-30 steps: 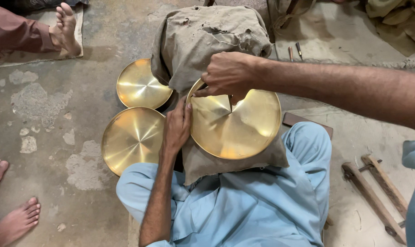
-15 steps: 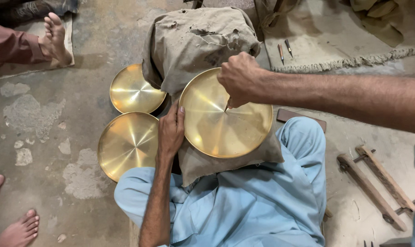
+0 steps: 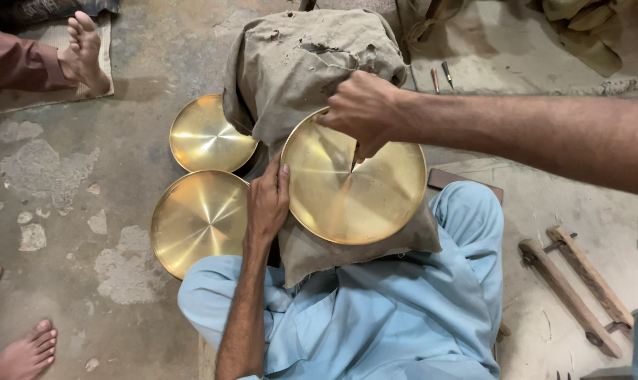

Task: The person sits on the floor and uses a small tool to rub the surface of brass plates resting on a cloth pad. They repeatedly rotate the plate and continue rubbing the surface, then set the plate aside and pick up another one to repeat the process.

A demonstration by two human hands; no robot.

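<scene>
The big brass plate now lies flatter on the cloth bundle. The left hand presses flat at its rim; the right hand pinches a small tool. Two empty plates sit beside.

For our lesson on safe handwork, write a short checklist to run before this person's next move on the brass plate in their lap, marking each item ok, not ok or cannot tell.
1. Brass plate rests on the cloth-covered block: ok.
2. Left hand steadies the plate's edge: ok.
3. Right hand grips a small tool with its tip on the plate: ok; kind of tool: cannot tell.
4. Two other brass plates lie on the floor, apart from the work: ok.
5. Bystanders' bare feet stay away from the plates: ok.
6. Wooden tools lie beside the leg, out of the way: ok.
</scene>
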